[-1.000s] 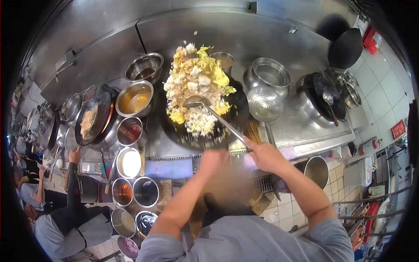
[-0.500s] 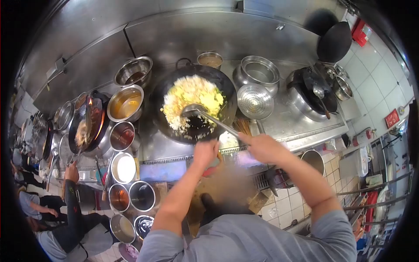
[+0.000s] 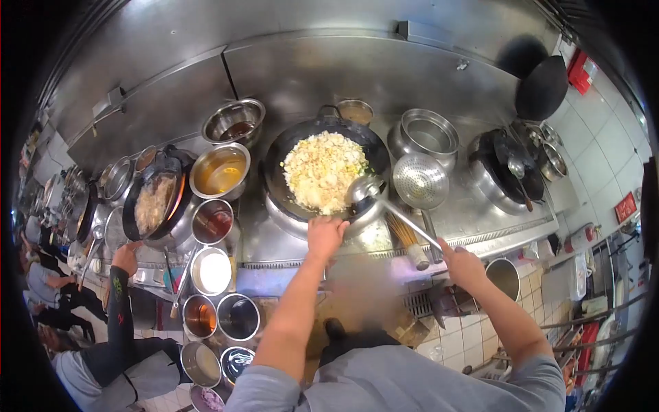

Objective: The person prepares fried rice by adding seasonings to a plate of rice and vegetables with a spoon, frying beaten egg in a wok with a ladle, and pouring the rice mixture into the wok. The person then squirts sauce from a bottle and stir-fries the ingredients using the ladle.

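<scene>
Two-handed work at a wok. The left hand point(image 3: 326, 237) is closing with bent fingers on the near edge of the wok point(image 3: 276, 161); the part under the palm is staying out of sight. Directly beyond this grip, the rice mixture point(image 3: 322, 168) is lying heaped inside the wok. The right hand point(image 3: 467, 266), fully closed, is gripping the ladle point(image 3: 366, 187) by its handle end; the bowl is sitting forward and left of that grip, at the wok's right side, though contact with the rim cannot be told. Between the two grips, a bamboo brush point(image 3: 406, 238) is lying beneath the ladle's handle. Beyond the right grip, a perforated skimmer point(image 3: 421, 180) is resting beside the wok. Well left of the left grip, a co-worker's hand point(image 3: 125, 259) is reaching toward a second wok point(image 3: 167, 214).
</scene>
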